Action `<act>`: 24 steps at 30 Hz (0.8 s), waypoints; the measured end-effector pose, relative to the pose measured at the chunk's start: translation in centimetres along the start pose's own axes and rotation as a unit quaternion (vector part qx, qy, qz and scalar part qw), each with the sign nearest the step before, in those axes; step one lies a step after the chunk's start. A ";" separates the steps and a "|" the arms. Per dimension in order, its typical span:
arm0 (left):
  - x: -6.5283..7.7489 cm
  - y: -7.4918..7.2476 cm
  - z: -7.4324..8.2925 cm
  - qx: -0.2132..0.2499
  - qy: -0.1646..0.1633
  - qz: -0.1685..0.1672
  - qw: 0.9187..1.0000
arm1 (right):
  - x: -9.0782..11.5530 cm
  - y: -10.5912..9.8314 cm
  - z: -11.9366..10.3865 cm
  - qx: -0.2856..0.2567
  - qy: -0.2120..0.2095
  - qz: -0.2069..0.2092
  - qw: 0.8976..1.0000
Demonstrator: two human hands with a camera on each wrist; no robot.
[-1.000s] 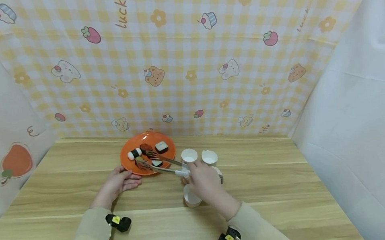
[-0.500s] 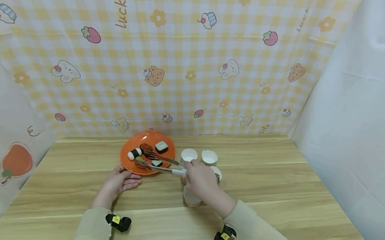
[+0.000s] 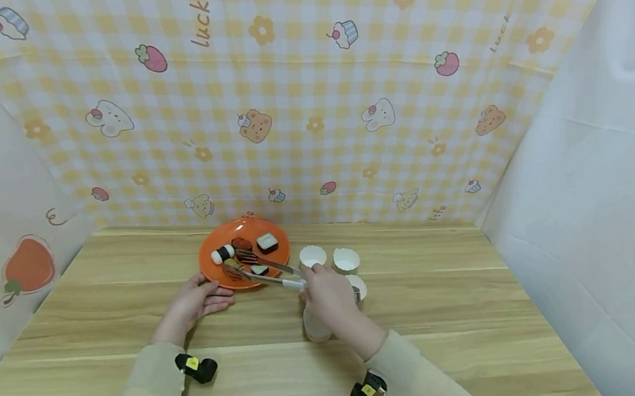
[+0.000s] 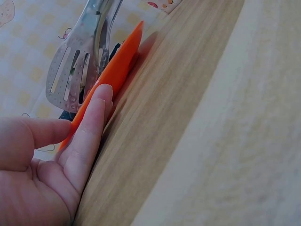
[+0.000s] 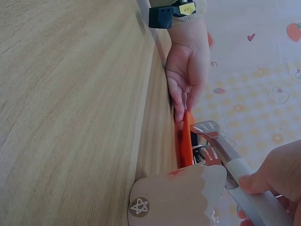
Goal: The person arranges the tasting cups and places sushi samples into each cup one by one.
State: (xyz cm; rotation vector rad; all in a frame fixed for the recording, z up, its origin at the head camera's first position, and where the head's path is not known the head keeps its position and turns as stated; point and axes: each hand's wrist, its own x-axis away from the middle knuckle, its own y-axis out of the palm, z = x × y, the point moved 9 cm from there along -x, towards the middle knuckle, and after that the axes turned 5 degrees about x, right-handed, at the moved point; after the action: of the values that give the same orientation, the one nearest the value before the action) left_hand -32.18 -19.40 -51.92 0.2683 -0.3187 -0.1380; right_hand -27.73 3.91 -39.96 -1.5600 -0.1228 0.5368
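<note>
An orange plate (image 3: 222,232) bears several sushi-like pieces, among them a white roll with a black band (image 3: 222,254), a reddish piece (image 3: 242,242) and a white-topped square one (image 3: 267,241). At its near left edge my left hand (image 3: 189,302) holds the rim, thumb above and fingers underneath in the left wrist view. My right hand (image 3: 333,295) grips metal tongs (image 3: 294,284) by their white handles. Both slotted heads (image 4: 68,77) reach over the plate, a little apart, around a yellowish-green piece. Whether they touch that piece I cannot tell.
White scalloped paper cups stand right of the plate: two behind (image 3: 313,255), (image 3: 346,259), another (image 3: 358,284) beside my right hand, and one nearer (image 3: 317,326), partly hidden. Up close in the right wrist view, a cup (image 5: 174,197) shows a star mark. Patterned cloth (image 3: 304,93) rises behind the table.
My right hand has shifted slightly left, and the tongs' handles appear closer together. The left hand and the plate stay where they were.
</note>
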 end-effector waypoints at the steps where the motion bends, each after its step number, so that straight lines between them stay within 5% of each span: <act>1: 0.0 0.0 0.0 0.001 0.000 0.001 1.000 | 0.0 0.0 0.0 0.000 -0.001 0.002 1.000; 24: 0.1 0.3 0.2 0.009 -0.001 -0.004 1.000 | 0.0 0.6 0.2 -0.008 0.022 -0.009 1.000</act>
State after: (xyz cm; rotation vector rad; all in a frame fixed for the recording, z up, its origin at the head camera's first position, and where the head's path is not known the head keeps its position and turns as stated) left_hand -32.13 -19.18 -51.67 0.2869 -0.3204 -0.1441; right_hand -27.98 3.99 -40.55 -1.5830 -0.1076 0.4867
